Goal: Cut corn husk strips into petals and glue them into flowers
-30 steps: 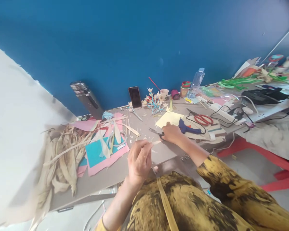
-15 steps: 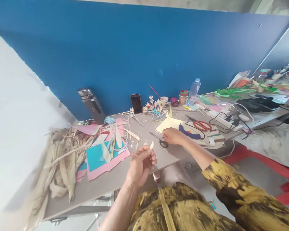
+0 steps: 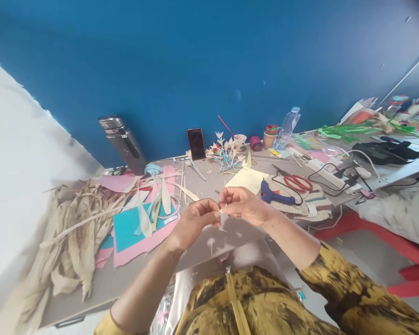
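Both your hands meet over the counter (image 3: 150, 263) near its front edge. Your left hand (image 3: 192, 223) and right hand (image 3: 246, 207) each pinch one small pale strip (image 3: 221, 212), fingers closed tight on it, thumb against forefinger. The strip is in the air just above the counter. A glue gun (image 3: 274, 195) lies just right of your right hand, with red scissors (image 3: 296, 182) beyond it. Husks (image 3: 80, 223) are piled far left.

Between left hand (image 3: 192, 222) and right hand (image 3: 245, 205), pale scrap (image 3: 220, 212) mostly hidden, husk pile (image 3: 73, 235) blurred
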{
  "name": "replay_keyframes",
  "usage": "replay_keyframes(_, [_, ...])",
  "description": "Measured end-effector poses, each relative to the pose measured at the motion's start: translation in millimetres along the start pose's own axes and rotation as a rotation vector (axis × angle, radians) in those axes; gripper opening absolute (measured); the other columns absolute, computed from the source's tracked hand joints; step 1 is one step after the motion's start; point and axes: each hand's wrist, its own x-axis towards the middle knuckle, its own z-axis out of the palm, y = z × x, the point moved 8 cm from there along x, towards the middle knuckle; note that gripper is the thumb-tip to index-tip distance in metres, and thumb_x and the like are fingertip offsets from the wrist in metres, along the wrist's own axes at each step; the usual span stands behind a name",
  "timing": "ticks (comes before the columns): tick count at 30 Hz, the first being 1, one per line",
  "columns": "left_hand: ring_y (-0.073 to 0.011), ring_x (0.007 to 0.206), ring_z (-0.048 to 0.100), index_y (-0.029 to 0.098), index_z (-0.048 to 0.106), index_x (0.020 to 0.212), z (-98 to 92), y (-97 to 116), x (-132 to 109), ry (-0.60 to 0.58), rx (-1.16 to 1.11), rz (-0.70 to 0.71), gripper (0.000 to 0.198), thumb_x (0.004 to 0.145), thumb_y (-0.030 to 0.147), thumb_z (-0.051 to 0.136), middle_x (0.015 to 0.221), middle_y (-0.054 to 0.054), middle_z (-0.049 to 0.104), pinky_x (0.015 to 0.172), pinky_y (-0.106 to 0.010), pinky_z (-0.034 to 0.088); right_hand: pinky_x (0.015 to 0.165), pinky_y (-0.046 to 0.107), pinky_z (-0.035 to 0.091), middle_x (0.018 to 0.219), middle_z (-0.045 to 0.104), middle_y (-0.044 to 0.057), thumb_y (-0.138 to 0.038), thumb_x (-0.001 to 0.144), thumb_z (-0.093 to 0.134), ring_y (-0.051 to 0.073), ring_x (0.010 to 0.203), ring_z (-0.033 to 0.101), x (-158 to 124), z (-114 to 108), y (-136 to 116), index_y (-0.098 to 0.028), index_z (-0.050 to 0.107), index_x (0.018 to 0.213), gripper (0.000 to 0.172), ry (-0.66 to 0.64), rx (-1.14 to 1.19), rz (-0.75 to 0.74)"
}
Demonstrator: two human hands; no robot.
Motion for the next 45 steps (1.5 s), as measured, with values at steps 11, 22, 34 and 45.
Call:
replay_keyframes(11, [-0.0161,0.064,0.061,0.016,0.069,0.074,-5.1,-12.7,31.8,-0.175,-0.028,-0.108,0.019,0.073,0.032,0.08,0.067,-0.006,0.069,0.067,-0.027,0.045,0.054,0.023,0.038,0.076,0.062,0.002,-0.055,0.073,0.077,0.009,0.058,0.048,13.3,-19.4,14.5,-0.015,0.064,0.084,0.043,-0.062,0.29,0.106])
replay_keyframes(22, [-0.0144,0.061,0.057,0.016,0.07,0.073,-13.5,-24.8,42.5,-0.134,0.032,-0.136,0.018,0.074,0.032,0.078,0.064,-0.004,0.067,0.065,-0.027,0.043,0.052,0.02,0.03,0.061,0.058,-0.005,-0.029,0.063,0.086,0.007,0.051,0.046,29.9,-32.8,35.8,-0.017,0.059,0.079,0.034,-0.008,0.124,0.167])
replay_keyframes(34, [-0.0141,0.06,0.059,0.013,0.069,0.072,-27.8,-44.7,50.6,-0.027,-0.114,-0.219,0.023,0.068,0.031,0.084,0.062,-0.005,0.066,0.065,-0.027,0.045,0.052,0.021,0.029,0.065,0.058,-0.003,-0.036,0.069,0.085,0.007,0.054,0.043,42.7,-36.0,45.1,-0.017,0.057,0.08,0.035,-0.002,0.152,0.056])
replay_keyframes(45, [-0.0096,0.057,0.059,0.013,0.066,0.075,-52.2,-43.3,55.3,0.236,-0.386,-0.109,0.027,0.066,0.029,0.086,0.063,-0.001,0.066,0.06,-0.021,0.047,0.051,0.022,0.029,0.077,0.064,0.002,-0.036,0.064,0.087,0.01,0.062,0.049,58.1,-34.2,36.9,-0.016,0.066,0.089,0.038,0.184,0.142,0.048])
